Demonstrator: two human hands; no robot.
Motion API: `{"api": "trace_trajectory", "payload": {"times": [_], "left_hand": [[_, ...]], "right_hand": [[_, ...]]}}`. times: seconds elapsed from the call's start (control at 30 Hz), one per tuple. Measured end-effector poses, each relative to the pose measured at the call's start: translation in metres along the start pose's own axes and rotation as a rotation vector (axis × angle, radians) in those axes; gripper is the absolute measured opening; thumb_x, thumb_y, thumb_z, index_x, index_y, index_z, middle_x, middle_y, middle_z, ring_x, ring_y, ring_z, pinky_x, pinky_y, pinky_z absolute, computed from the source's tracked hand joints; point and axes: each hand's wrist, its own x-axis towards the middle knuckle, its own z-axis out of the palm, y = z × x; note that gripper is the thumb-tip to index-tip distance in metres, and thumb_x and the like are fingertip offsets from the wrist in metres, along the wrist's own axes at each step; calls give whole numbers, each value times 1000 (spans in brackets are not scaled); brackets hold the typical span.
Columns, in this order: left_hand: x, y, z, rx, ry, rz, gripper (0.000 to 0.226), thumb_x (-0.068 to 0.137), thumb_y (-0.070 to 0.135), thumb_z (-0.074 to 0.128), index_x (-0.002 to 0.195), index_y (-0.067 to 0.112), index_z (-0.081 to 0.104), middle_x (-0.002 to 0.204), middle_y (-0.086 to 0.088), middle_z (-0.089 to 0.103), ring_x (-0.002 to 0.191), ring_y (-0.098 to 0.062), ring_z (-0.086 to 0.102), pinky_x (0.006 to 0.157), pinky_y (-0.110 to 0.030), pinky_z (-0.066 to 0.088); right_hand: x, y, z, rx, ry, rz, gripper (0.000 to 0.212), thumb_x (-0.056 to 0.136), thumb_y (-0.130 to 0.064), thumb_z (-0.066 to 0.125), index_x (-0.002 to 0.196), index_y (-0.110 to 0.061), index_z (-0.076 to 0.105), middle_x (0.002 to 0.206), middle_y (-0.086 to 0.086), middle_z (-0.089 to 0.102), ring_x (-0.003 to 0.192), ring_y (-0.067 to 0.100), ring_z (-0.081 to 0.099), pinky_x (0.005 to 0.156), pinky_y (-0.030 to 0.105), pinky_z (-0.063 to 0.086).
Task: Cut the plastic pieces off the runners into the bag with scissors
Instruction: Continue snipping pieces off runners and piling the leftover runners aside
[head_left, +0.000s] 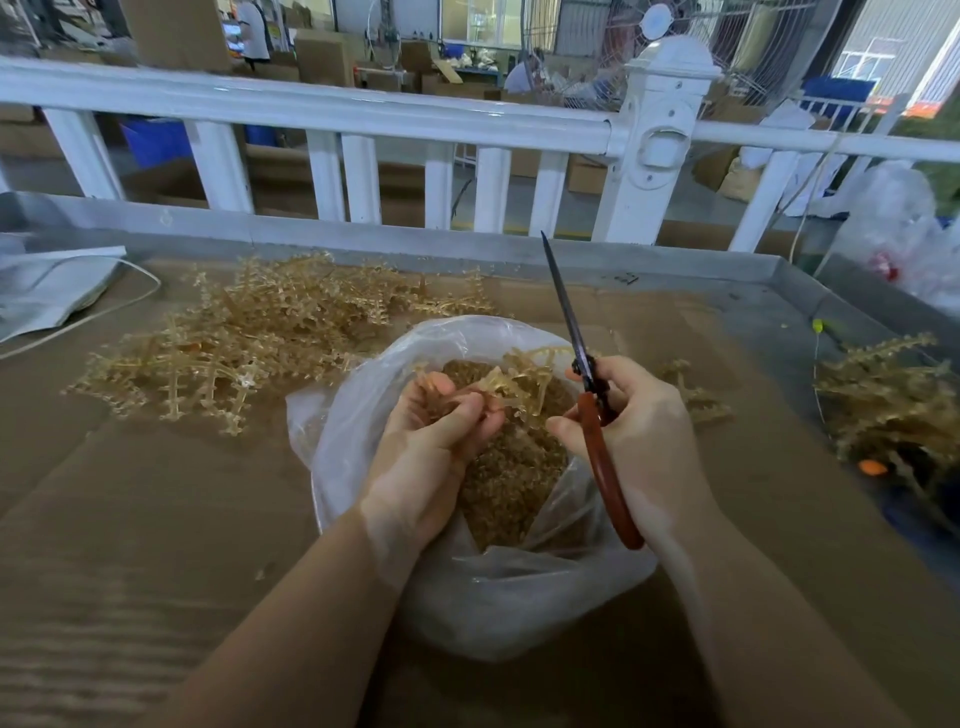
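A clear plastic bag (363, 415) stands open in front of me, holding a heap of small amber cut pieces (509, 478). Over its mouth my left hand (436, 441) pinches an amber plastic runner (524, 379) between thumb and fingers. My right hand (628, 426) grips scissors (582, 364) with red-brown handles. Their dark blades are together and point up and away, just right of the runner and clear of it.
A pile of amber runners (249, 332) lies on the cardboard-covered table to the left. Another pile (893, 400) sits at the right edge. A grey bag (47, 291) lies far left. A white railing (363, 114) runs behind the table's metal rim.
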Motion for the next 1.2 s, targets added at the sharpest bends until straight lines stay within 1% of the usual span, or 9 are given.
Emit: {"api": "trace_trajectory", "payload": {"times": [0.1,0.23,0.3,0.43,0.53,0.67,0.83,0.97,1.2], "left_hand": [[-1,2,0,-54,7,2,26,87,-12,48,79,12,50,72,-7,68,72,-17,71,63,-21,57],[0,1,1,-47,19,14,26,89,-11,45,82,13,48,78,-8,69,75,-17,71,69,-25,59],[0,-2,2,3,33,38,26,91,-12,43,83,13,47,81,-10,66,73,-16,71,75,-27,59],[1,-5,3,61,36,74,26,91,-11,45,86,14,43,79,-11,66,72,-15,71,73,-26,59],[-1,-7,0,161,-8,104,32,85,-16,51,89,15,43,74,-6,71,77,-18,72,69,-26,58],[-5,-9,-2,344,-15,134,49,64,-10,73,91,20,45,89,-9,71,90,-28,69,75,-37,58],[-6,-9,-1,457,35,171,58,56,3,85,91,20,43,80,1,74,79,-15,71,64,-22,55],[-5,-9,0,400,50,159,65,50,8,89,91,20,40,85,-13,72,80,-27,71,66,-30,57],[-2,-9,0,284,53,158,58,62,-4,78,93,19,35,70,-12,69,55,-18,68,50,-27,53]], "right_hand": [[-2,5,6,-84,32,-15,30,81,-19,73,101,-34,57,86,-8,66,85,15,64,80,42,53],[-7,11,15,-225,106,-80,32,82,-19,72,111,-26,60,84,-13,59,74,-1,52,68,7,36],[-7,13,19,-217,117,-86,34,82,-15,70,114,-22,61,85,-12,58,75,-6,51,72,-2,33],[-8,17,25,-166,105,-92,44,82,-8,68,124,-14,58,102,-3,62,98,15,58,90,27,48],[-11,19,29,-177,168,-133,43,82,-10,69,123,-15,59,96,-9,58,91,10,57,84,18,46],[-15,21,31,-178,254,-192,43,79,-10,73,121,-11,61,96,-15,53,86,-3,49,80,-6,31],[-16,25,31,-147,246,-240,41,80,-8,72,120,-8,61,97,-14,51,91,-7,44,80,-6,32],[-15,26,32,-163,251,-234,43,80,-8,72,121,-10,61,96,-16,50,85,-3,48,79,-5,33],[-16,29,34,-163,245,-238,45,81,-11,71,125,-10,59,102,-15,50,92,0,50,83,-3,33]]}}
